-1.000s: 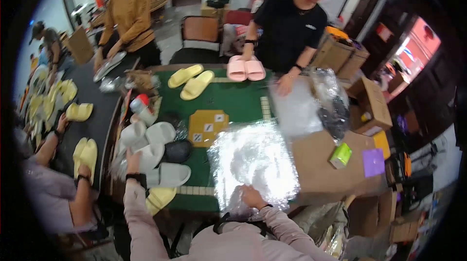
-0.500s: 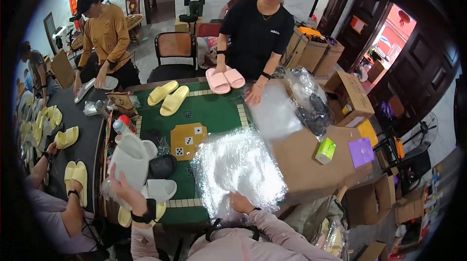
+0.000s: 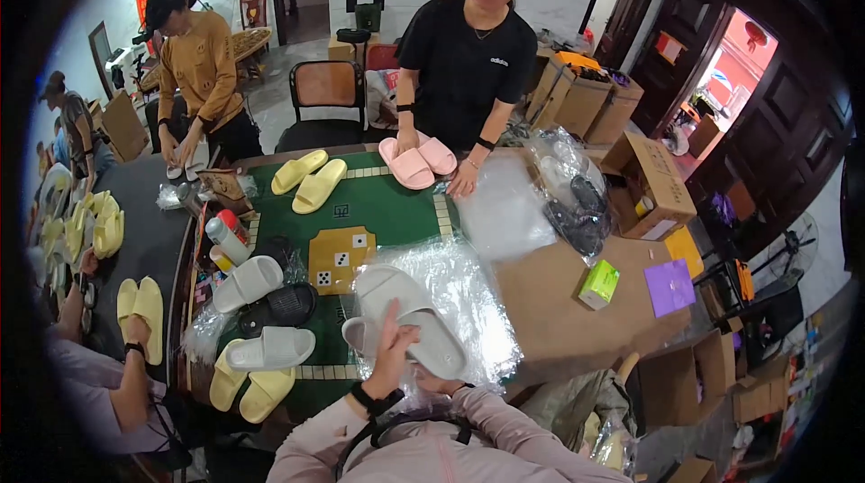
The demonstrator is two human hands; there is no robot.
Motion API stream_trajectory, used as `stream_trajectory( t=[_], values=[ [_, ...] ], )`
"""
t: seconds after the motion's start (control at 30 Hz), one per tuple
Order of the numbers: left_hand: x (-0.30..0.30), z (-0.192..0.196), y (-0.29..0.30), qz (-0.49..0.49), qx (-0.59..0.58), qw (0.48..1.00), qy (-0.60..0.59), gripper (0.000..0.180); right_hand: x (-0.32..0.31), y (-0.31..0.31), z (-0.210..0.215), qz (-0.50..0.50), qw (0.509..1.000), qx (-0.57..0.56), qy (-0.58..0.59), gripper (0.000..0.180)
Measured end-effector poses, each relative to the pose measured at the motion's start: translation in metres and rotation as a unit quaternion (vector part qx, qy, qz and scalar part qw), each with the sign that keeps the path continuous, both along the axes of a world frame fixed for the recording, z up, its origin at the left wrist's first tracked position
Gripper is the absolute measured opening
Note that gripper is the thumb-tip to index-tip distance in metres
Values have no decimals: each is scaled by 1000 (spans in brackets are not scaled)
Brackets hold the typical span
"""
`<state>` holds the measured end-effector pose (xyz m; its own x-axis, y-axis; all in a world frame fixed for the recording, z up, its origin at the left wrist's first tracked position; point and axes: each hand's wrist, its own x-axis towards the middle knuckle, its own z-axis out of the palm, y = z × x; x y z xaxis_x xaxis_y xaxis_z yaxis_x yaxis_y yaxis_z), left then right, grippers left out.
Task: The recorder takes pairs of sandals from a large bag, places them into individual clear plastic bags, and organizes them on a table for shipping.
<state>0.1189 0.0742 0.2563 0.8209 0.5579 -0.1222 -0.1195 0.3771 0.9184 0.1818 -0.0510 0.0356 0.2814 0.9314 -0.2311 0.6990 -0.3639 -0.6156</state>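
Note:
My left hand [image 3: 389, 359] grips a pair of light grey slippers [image 3: 437, 339] above the stack of clear plastic bags [image 3: 491, 321]. One slipper lies in front and covers most of the other. At the near edge of the bags is my right hand [image 3: 436, 383], its fingers hidden behind the slippers. Left of my hands lie a grey slipper [image 3: 248, 283], a black slipper [image 3: 286, 305], another grey slipper [image 3: 272, 348] and a pair of yellow slippers [image 3: 268, 393].
Across the green table mat [image 3: 396, 199], a co-worker's hand rests on pink slippers [image 3: 416, 163], beside yellow slippers [image 3: 315, 186]. Bottles [image 3: 225, 238] stand at the left edge. To the right are a green box [image 3: 599, 285], a purple packet [image 3: 669, 285] and an open carton [image 3: 651, 186].
My left hand has brought the grey slippers from the left side rightward over the plastic bags. The co-worker opposite has shifted the pink slippers slightly.

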Motion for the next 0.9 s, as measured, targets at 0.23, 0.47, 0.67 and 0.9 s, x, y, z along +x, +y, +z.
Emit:
stream_trajectory(
  t=[0.23, 0.47, 0.67, 0.9],
  values=[
    [11, -50, -14, -149, 83, 982, 87, 60, 0, -3, 17, 7, 984, 177, -12, 64],
    [-50, -161, -14, 194, 280, 892, 296, 33, 1, -3, 55, 17, 998, -5, 64, 49],
    [-52, -207, -33, 77, 68, 974, 202, 32, 41, -1, 144, -212, 961, 158, -79, 50],
    [-40, -235, -30, 60, 47, 951, 301, 34, 80, 5, 72, -285, 957, 12, 51, 82]
  ],
)
